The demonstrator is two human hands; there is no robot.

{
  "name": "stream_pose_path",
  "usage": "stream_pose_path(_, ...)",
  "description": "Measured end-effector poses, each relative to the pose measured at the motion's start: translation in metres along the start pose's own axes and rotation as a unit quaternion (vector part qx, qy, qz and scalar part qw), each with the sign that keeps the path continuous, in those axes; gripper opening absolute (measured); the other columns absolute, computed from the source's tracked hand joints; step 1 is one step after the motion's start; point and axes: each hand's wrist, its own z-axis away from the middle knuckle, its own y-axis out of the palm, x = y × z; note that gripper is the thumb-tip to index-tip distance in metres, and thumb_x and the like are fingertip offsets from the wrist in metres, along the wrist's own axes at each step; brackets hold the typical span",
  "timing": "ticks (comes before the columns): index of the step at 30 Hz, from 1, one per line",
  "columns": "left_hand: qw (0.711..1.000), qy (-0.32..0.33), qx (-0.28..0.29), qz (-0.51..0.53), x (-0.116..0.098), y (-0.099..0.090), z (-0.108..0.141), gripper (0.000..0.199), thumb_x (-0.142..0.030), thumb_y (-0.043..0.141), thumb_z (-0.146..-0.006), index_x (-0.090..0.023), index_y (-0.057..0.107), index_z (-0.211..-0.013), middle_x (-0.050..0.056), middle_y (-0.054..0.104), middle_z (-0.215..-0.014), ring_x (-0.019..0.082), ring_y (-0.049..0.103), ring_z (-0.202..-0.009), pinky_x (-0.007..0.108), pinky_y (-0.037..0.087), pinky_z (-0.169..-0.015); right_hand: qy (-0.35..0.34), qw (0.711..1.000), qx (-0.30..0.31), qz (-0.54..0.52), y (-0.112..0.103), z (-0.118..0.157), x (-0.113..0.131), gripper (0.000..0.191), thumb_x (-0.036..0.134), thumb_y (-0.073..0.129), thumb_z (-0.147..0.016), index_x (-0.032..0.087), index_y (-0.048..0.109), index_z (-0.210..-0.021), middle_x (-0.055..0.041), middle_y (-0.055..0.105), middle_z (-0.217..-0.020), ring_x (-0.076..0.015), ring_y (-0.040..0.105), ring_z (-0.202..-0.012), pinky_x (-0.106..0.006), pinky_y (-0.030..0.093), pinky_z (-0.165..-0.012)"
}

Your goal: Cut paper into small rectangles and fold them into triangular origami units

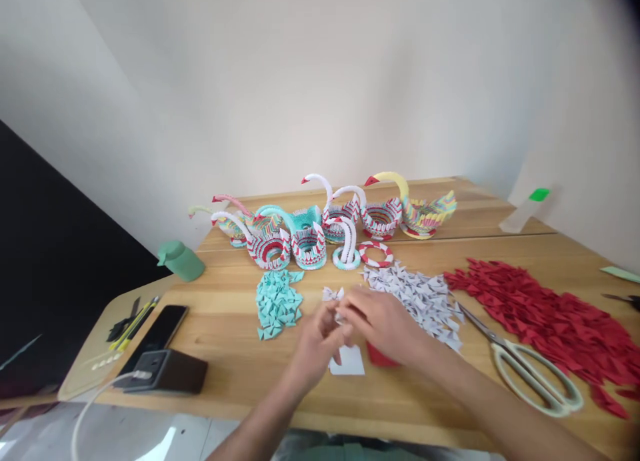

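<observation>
My left hand [316, 341] and my right hand [383, 319] meet above the table, fingertips closed together. A small white paper piece [341, 318] shows between the fingers; its exact shape is mostly hidden. Below the hands lie white paper sheets [351, 363], with red paper [380, 357] partly covered by my right hand. Just beyond the fingers sits a little group of folded white pieces [332, 293]. A larger heap of white folded triangles [417, 293] spreads behind my right hand, and a teal heap [278, 304] lies to the left.
Several folded-paper swans [309, 245] line the back, near a red-and-white ring [376, 254]. Red triangles [550, 317] and scissors [533, 375] lie right. Left are a green bottle [183, 261], a phone [163, 327] and a black box [173, 373] with a white cable.
</observation>
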Motion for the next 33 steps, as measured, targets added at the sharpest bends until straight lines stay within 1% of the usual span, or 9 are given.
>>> stream_pose_path(2, 1.0, -0.004, 0.02, -0.017, 0.008, 0.011, 0.014, 0.027, -0.04, 0.069, -0.075, -0.015, 0.06, -0.077, -0.001, 0.056, -0.058, 0.01, 0.052, -0.05, 0.018, 0.038, -0.042, 0.015, 1.0, -0.002, -0.026, 0.007, 0.027, 0.01, 0.022, 0.027, 0.044, -0.096, 0.02, 0.058, -0.08, -0.0017, 0.063, -0.076, -0.0162, 0.058, -0.07, -0.026, 0.037, -0.064)
stream_pose_path(4, 0.999, -0.005, 0.019, -0.033, 0.014, 0.016, 0.024, 0.036, -0.046, 0.066, -0.078, -0.014, 0.059, -0.065, -0.001, 0.055, -0.054, 0.008, 0.048, -0.048, 0.019, 0.039, -0.048, 0.053, 0.996, -0.016, -0.068, 0.014, 0.046, 0.013, 0.025, 0.028, 0.045, -0.096, 0.021, 0.056, -0.075, -0.0003, 0.062, -0.071, -0.015, 0.058, -0.066, -0.025, 0.038, -0.062)
stream_pose_path(9, 0.998, -0.015, 0.039, -0.037, 0.019, 0.017, 0.034, 0.048, -0.06, 0.061, -0.078, -0.013, 0.064, -0.067, 0.003, 0.062, -0.061, 0.011, 0.05, -0.052, 0.023, 0.041, -0.053, 0.121, 0.98, -0.062, -0.143, 0.032, 0.07, 0.008, 0.03, 0.036, 0.046, -0.096, 0.021, 0.055, -0.071, 0.0011, 0.06, -0.064, -0.0147, 0.055, -0.061, -0.025, 0.04, -0.06)
stream_pose_path(13, 0.996, -0.014, 0.061, -0.069, 0.018, 0.015, 0.036, 0.049, -0.06, 0.059, -0.08, -0.014, 0.064, -0.062, 0.003, 0.06, -0.059, 0.011, 0.05, -0.052, 0.023, 0.041, -0.054, 0.154, 0.968, -0.063, -0.188, 0.043, 0.078, 0.006, 0.032, 0.04, 0.047, -0.094, 0.02, 0.056, -0.071, 0.0006, 0.058, -0.065, -0.0147, 0.052, -0.06, -0.025, 0.038, -0.057)
stream_pose_path(16, 0.992, 0.003, 0.07, -0.102, 0.019, 0.012, 0.036, 0.046, -0.054, 0.058, -0.083, -0.014, 0.065, -0.061, 0.003, 0.06, -0.058, 0.012, 0.051, -0.054, 0.023, 0.041, -0.056, 0.171, 0.954, -0.054, -0.242, 0.047, 0.081, 0.005, 0.032, 0.041, 0.046, -0.094, 0.02, 0.056, -0.073, 0.0003, 0.057, -0.067, -0.0147, 0.051, -0.062, -0.024, 0.039, -0.058)
stream_pose_path(21, 0.985, 0.053, 0.054, -0.157, 0.022, 0.011, 0.04, 0.035, -0.036, 0.056, -0.089, -0.014, 0.066, -0.063, 0.002, 0.062, -0.06, 0.012, 0.054, -0.058, 0.022, 0.04, -0.059, 0.206, 0.926, -0.048, -0.313, 0.053, 0.084, 0.005, 0.031, 0.044, 0.05, -0.092, 0.02, 0.055, -0.073, 0.0006, 0.056, -0.066, -0.0145, 0.051, -0.062, -0.024, 0.04, -0.058)
stream_pose_path(24, 0.984, 0.052, 0.035, -0.166, 0.021, 0.014, 0.043, 0.029, -0.029, 0.057, -0.088, -0.014, 0.067, -0.065, 0.002, 0.065, -0.062, 0.012, 0.056, -0.06, 0.021, 0.04, -0.059, 0.214, 0.914, -0.052, -0.342, 0.055, 0.084, 0.006, 0.032, 0.046, 0.05, -0.092, 0.02, 0.055, -0.074, 0.0013, 0.055, -0.064, -0.0142, 0.051, -0.061, -0.024, 0.041, -0.058)
stream_pose_path(29, 0.988, 0.037, 0.013, -0.148, 0.017, 0.015, 0.045, 0.026, -0.029, 0.058, -0.086, -0.014, 0.068, -0.067, 0.002, 0.067, -0.063, 0.013, 0.057, -0.059, 0.021, 0.042, -0.059, 0.213, 0.914, -0.058, -0.34, 0.057, 0.083, 0.008, 0.033, 0.047, 0.05, -0.091, 0.02, 0.055, -0.074, 0.0014, 0.054, -0.063, -0.0143, 0.052, -0.06, -0.024, 0.042, -0.058)
stream_pose_path(33, 0.99, 0.035, -0.016, -0.136, 0.017, 0.014, 0.046, 0.026, -0.031, 0.058, -0.085, -0.015, 0.066, -0.066, 0.002, 0.063, -0.061, 0.013, 0.054, -0.058, 0.022, 0.043, -0.058, 0.222, 0.918, -0.087, -0.317, 0.059, 0.086, 0.007, 0.035, 0.049, 0.051, -0.09, 0.02, 0.056, -0.072, 0.0011, 0.054, -0.062, -0.0148, 0.052, -0.059, -0.025, 0.042, -0.057)
